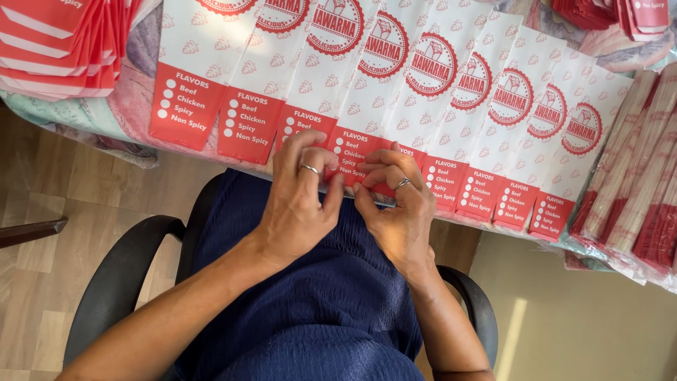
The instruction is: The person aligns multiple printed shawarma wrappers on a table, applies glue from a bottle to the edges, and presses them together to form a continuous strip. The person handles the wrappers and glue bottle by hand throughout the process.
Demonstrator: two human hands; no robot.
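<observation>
Two hands meet at one paper sleeve (350, 156), white on top with a red bottom end. We pinch that red end at the table's near edge. Our left hand (300, 201) and right hand (396, 208) sit close together, fingertips pressed on the paper, a ring on each. This sleeve lies in a long row of paper sleeves (451, 99), each overlapping the next like fanned cards. Under them we see a pale patterned tablecloth (134, 99). More red and white stacks (56, 46) wait at the far left, and wrapped bundles (635, 176) lie at the right. We sit in a black chair (123, 275).
</observation>
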